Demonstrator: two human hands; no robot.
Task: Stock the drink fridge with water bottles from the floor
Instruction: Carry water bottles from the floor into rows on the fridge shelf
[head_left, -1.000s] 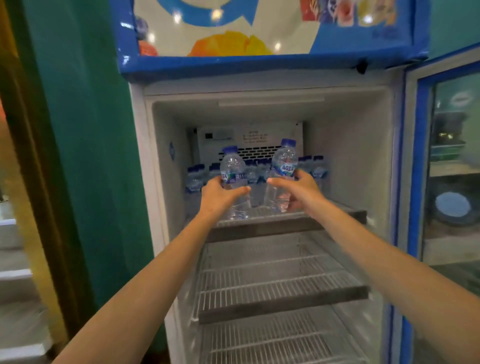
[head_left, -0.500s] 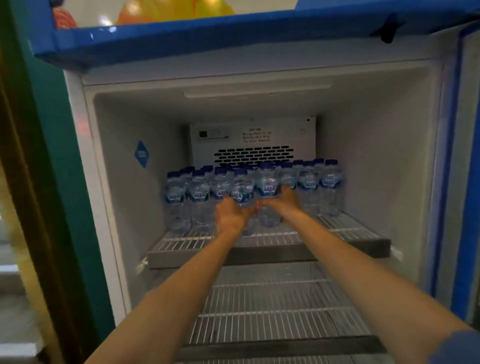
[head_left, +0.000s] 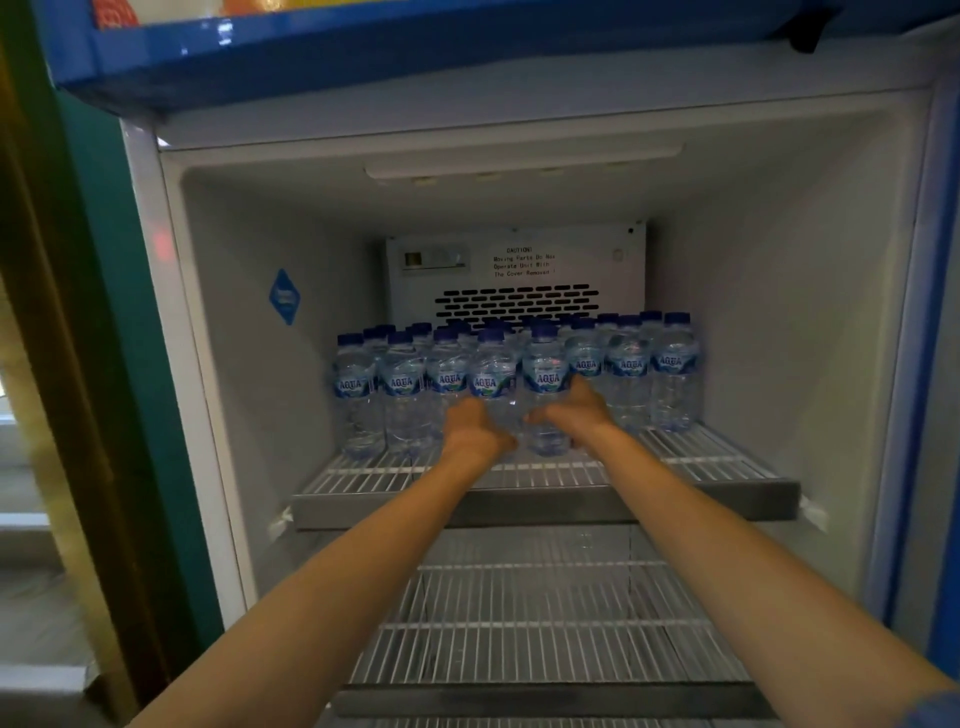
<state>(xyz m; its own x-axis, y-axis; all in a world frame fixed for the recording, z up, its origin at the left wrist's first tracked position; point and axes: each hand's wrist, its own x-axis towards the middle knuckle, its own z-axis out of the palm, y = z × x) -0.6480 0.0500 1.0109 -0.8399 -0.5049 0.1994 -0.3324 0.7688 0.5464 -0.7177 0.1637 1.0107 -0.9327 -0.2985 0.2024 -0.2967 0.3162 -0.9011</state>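
Observation:
Both my arms reach into the open drink fridge onto its top wire shelf (head_left: 717, 457). My left hand (head_left: 475, 428) grips a clear water bottle (head_left: 491, 374) with a blue cap and blue label, standing upright on the shelf. My right hand (head_left: 574, 413) grips a second such bottle (head_left: 545, 371) just to its right, also upright. Both bottles stand in the front row, close against several more bottles (head_left: 672, 369) ranked behind and to either side. The fingers are partly hidden behind the bottles.
The front strip of the top shelf is bare wire. Below it lies a lower wire shelf (head_left: 545, 639) with nothing on it. The fridge's left inner wall (head_left: 249, 364) and right wall (head_left: 810, 338) hem the shelf. A vent panel (head_left: 517, 270) sits at the back.
My hands carried the two bottles from the shelf's front edge deeper in and set them down against the rows at the back. The camera has moved closer to the fridge.

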